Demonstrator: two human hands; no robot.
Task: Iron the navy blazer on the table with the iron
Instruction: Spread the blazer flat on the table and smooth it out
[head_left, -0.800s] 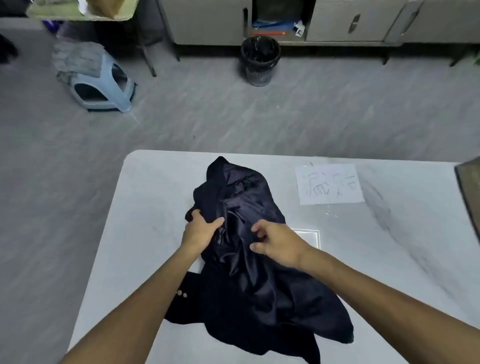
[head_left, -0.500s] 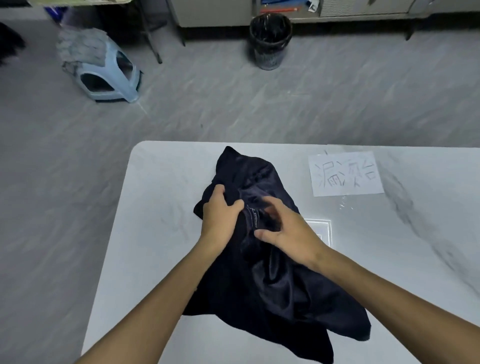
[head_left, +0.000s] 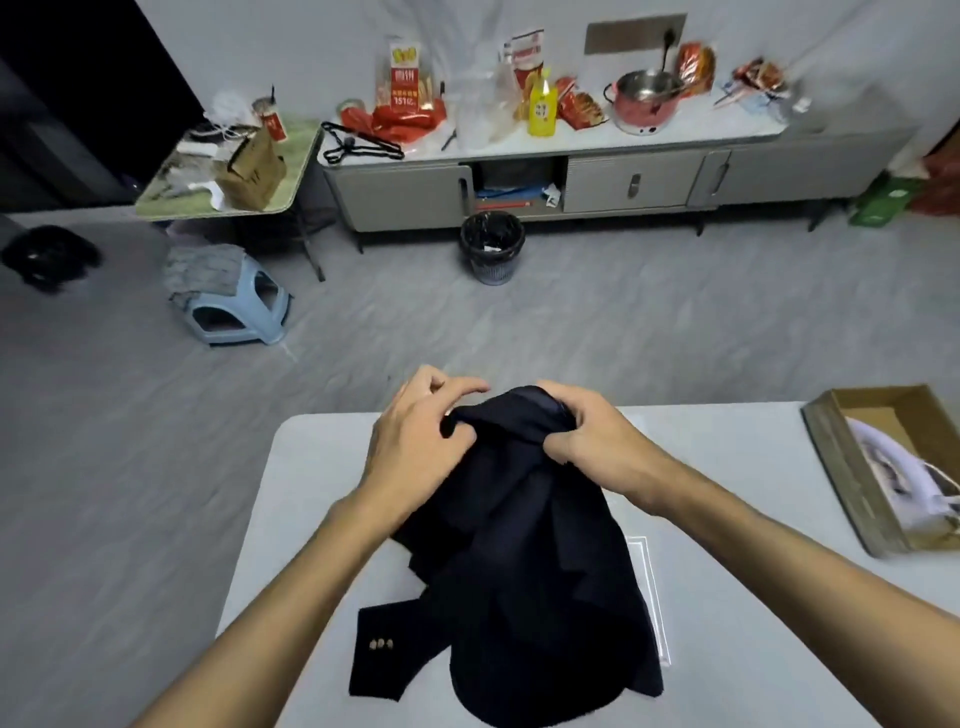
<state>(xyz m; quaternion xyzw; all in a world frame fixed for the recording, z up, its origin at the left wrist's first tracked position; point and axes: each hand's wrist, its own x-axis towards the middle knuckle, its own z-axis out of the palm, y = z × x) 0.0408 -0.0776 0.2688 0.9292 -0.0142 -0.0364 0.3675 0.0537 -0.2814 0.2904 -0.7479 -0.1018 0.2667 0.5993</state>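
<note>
Cannot see the lower hem of the navy blazer (head_left: 524, 571): cut off at the bottom frame edge. Cannot tell collar from shoulder in the bunched top end, hidden inside both grips. Spotted a white-and-grey shape (head_left: 904, 483) in the open cardboard box (head_left: 841, 483) at the right of the worktop (head_left: 291, 493), blurred and clipped by the frame edge; cannot tell whether it is the iron. Glimpsed only one corner and edge of a white-bordered rectangle (head_left: 652, 587) under the blazer's right side.

Logged the left hand (head_left: 415, 441) as curled onto the raised top fold, thumb and fingers pinching cloth, index finger less bent. Logged the right hand (head_left: 597, 441) as closed round the same fold from the other side, fingers tucked under. Noted that end held up off the worktop, with the rest draped down toward the near edge and one sleeve cuff (head_left: 382, 654) lying flat at the left, three gold buttons showing.

Read "151" on a tall red-and-yellow packet (head_left: 405, 78) on the far cabinet (head_left: 639, 182); cannot read the other print there, too blurred
</note>
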